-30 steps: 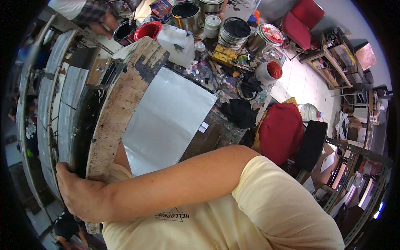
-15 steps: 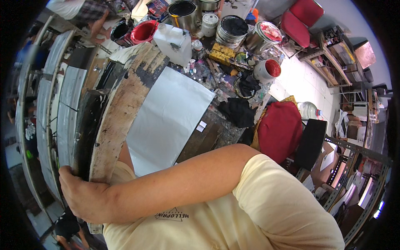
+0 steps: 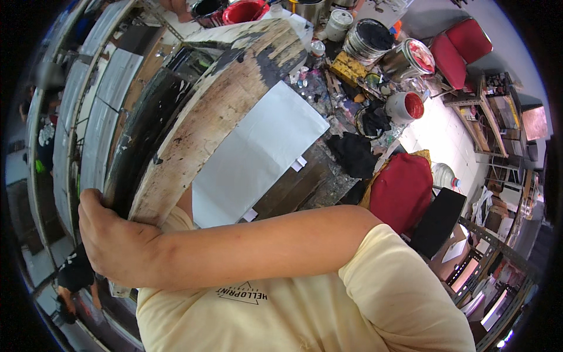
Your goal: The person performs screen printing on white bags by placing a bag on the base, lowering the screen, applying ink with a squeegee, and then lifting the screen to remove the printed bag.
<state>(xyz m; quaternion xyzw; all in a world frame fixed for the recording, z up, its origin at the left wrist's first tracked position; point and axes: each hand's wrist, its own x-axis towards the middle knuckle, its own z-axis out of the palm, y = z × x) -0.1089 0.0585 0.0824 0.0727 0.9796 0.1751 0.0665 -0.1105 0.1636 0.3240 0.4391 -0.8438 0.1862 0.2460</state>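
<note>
A right hand (image 3: 114,237), arm crossed over a pale yellow shirt (image 3: 305,311), grips the near end of a weathered wooden plank (image 3: 217,111) at lower left; the left hand is out of sight. The plank's cracked, paint-stained face runs to the top centre, beside a smooth white sheet (image 3: 258,152) on the dark, spattered surface (image 3: 305,182). Paint cans (image 3: 369,41) and a red-filled cup (image 3: 406,107) crowd the upper right.

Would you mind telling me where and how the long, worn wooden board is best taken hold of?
Grip the worn wooden board at its near end, coming in from the left side, where the right hand already wraps the edge. The board runs long and narrow away from the person, and the white sheet lies along its right side, so the left edge probably offers the freer hold.
</note>
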